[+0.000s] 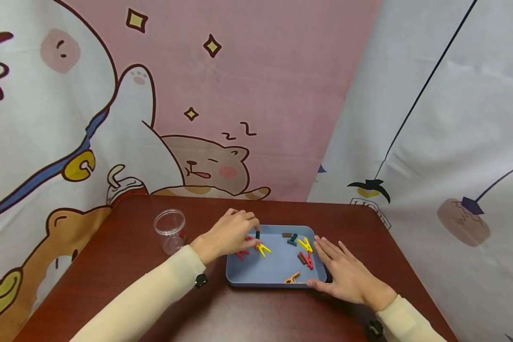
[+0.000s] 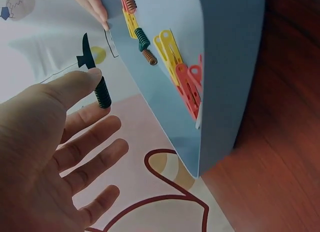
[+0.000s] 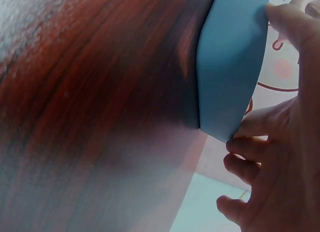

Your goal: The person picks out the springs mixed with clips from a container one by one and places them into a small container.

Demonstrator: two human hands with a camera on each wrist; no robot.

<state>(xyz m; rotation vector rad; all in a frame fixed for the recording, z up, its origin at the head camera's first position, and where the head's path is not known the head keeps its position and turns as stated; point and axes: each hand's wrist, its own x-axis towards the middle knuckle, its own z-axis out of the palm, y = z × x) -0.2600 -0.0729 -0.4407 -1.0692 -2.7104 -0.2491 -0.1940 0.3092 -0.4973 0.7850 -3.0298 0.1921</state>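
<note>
My left hand [image 1: 232, 232] is raised over the left part of a blue-grey tray [image 1: 265, 280]. Between its thumb and index finger it pinches a small dark green spring [image 2: 102, 93], the other fingers spread apart. Below that hand lie a yellow clothespin [image 1: 262, 250] and red clothespins [image 1: 242, 255], partly hidden by it. Fingers straight, my right hand [image 1: 348, 273] rests along the tray's right side, thumb near the front corner. Near it in the tray are another yellow clothespin [image 1: 305, 244], a red clothespin [image 1: 308, 261] and an orange clip [image 1: 292, 278].
Brown springs [image 1: 286, 235] and dark green springs [image 1: 292, 240] lie in the tray's right half. Left of the tray stands a clear jar [image 1: 169, 228] with an open top and something small and red showing at its side. A printed curtain [image 1: 273, 95] hangs behind the brown table [image 1: 256, 313].
</note>
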